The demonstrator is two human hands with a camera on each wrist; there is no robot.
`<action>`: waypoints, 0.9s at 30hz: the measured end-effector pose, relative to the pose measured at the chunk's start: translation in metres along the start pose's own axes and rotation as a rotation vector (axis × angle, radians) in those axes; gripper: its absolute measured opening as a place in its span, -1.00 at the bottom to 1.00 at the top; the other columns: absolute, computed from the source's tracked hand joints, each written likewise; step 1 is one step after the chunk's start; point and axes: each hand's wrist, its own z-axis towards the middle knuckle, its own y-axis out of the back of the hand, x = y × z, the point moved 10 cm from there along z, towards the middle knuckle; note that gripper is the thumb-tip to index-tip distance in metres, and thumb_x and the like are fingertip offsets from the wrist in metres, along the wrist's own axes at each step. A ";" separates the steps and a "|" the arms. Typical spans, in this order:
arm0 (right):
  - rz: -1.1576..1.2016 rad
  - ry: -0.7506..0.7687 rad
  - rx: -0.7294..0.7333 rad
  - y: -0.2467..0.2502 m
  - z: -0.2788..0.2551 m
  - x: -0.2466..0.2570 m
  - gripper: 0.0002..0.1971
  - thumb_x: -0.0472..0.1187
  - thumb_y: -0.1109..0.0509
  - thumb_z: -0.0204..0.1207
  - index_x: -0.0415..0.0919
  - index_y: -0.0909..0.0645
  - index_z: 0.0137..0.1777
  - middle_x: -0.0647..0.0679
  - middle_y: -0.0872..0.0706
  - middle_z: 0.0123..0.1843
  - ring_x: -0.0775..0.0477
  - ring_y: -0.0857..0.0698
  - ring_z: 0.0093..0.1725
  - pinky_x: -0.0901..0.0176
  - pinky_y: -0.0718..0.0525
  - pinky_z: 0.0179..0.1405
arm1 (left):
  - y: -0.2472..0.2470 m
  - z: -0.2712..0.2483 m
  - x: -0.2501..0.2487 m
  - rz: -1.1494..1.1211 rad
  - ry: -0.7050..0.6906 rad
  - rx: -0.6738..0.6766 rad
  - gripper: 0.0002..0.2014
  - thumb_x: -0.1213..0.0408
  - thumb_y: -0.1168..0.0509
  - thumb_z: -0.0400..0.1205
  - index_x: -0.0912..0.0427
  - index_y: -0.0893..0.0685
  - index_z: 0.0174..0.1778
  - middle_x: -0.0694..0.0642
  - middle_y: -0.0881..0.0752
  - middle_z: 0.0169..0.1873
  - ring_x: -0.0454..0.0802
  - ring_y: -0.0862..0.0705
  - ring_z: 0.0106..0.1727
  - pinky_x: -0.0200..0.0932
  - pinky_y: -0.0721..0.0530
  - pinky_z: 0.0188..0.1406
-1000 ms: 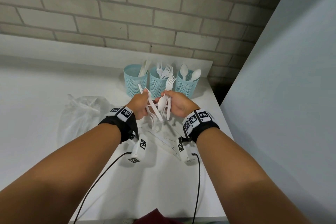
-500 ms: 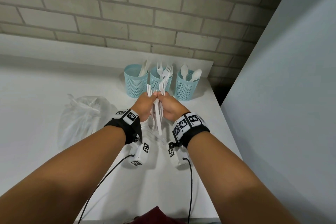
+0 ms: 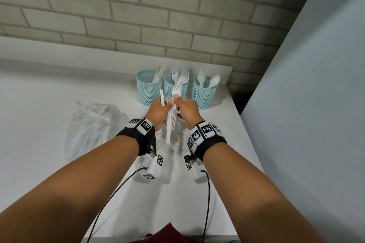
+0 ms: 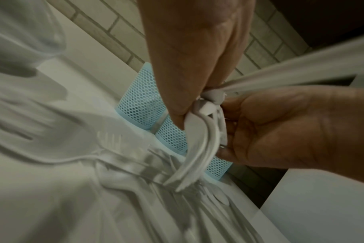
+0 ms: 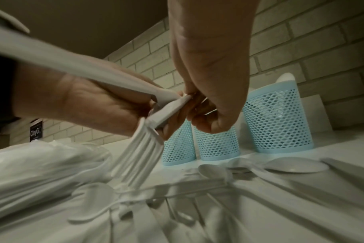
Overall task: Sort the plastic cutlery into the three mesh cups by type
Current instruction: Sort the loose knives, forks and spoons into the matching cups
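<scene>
**Ana:** Cutlery [image 3: 171, 119] in white plastic is bunched between both hands, above the counter [image 3: 49, 104] and just in front of the cups. What are the hands doing?

**Ben:** The left hand [image 3: 158, 111] curls its fingers around the bundle of handles. The right hand [image 3: 187, 111] pinches the same bundle near the top, where a fork head [image 3: 176, 89] sticks up. The pieces look thin, pale and springy, fanned out below the grip.

**Ana:** Which step would you say this is?

**Ben:** Probably separating one type out of the handful. Next, a single kind must be pulled free and dropped into its matching cup without dragging the others along.

**Ana:** And beyond the hands?

**Ben:** Three blue mesh cups stand in a row: the left cup [image 3: 149, 92] holds what look like knives, the middle cup [image 3: 169, 89] forks, the right cup [image 3: 203, 95] spoons. More loose pieces [image 5: 260, 167] lie on the counter, with a clear plastic bag [image 3: 90, 126] to the left.
</scene>
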 end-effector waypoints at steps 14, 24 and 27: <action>-0.068 0.185 -0.149 0.021 -0.002 0.021 -0.87 -0.27 -0.27 0.63 -0.27 -0.40 -0.13 -0.13 -0.65 -0.36 0.01 -0.67 -0.46 0.24 -0.66 -0.42 | 0.019 0.016 0.014 -0.006 -0.028 -0.084 -0.68 0.29 -0.28 0.64 0.46 -0.54 0.21 0.39 -0.73 -0.03 0.19 -0.75 -0.12 0.04 -0.75 -0.01; 0.103 0.084 0.063 0.008 -0.008 0.012 -0.86 -0.08 -0.37 0.58 -0.11 -0.50 -0.10 0.09 -0.32 -0.56 0.14 -0.23 -0.63 0.34 -0.22 -0.68 | 0.022 0.011 0.002 -0.011 -0.094 -0.072 -0.88 0.34 -0.19 0.70 0.31 -0.57 0.05 0.05 -0.61 -0.28 -0.14 -0.61 -0.23 -0.24 -0.56 -0.08; 0.112 -0.023 0.157 0.000 -0.007 -0.002 -0.75 -0.10 -0.51 0.46 -0.20 -0.57 0.00 0.15 -0.32 -0.66 0.16 -0.24 -0.65 0.33 -0.21 -0.66 | 0.020 0.012 0.001 -0.017 -0.095 -0.039 -0.81 0.33 -0.20 0.70 0.35 -0.62 0.13 0.14 -0.67 -0.18 -0.05 -0.64 -0.14 -0.16 -0.58 0.03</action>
